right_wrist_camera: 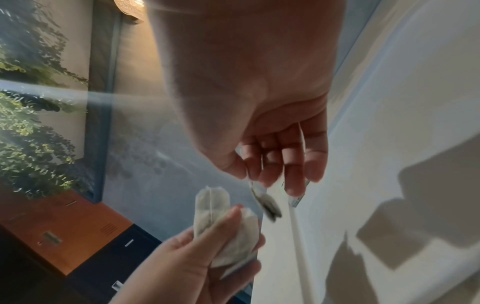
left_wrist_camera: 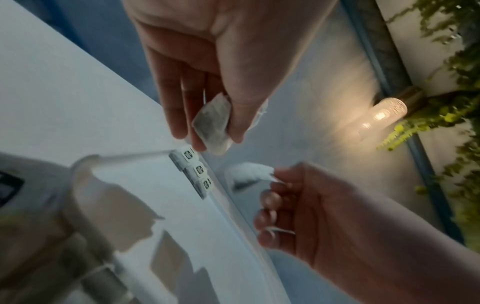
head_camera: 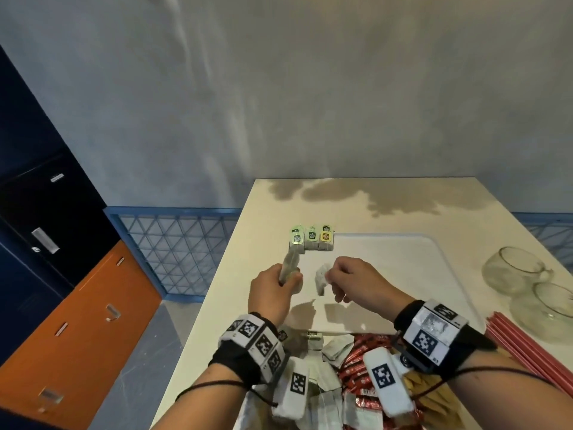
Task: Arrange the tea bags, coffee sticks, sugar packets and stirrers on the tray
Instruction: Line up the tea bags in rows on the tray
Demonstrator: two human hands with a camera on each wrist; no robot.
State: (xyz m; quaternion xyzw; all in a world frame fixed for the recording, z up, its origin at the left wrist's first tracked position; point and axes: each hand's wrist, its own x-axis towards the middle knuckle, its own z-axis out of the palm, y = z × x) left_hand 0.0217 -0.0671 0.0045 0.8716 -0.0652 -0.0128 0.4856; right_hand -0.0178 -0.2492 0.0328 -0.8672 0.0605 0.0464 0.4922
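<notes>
A white tray lies on the cream table. Three tagged tea bags stand in a row at its far left corner, seen again in the left wrist view as the tea bag row. My left hand grips a small bunch of tea bags upright just left of the tray; the bunch shows in the right wrist view too. My right hand pinches a single tea bag by its top, dangling above the tray's left part. The two hands are close together but apart.
A heap of loose tea bags, red coffee sticks and yellow-brown packets lies at the table's near edge under my wrists. Red stirrers lie at the right. Two glass cups stand beyond them.
</notes>
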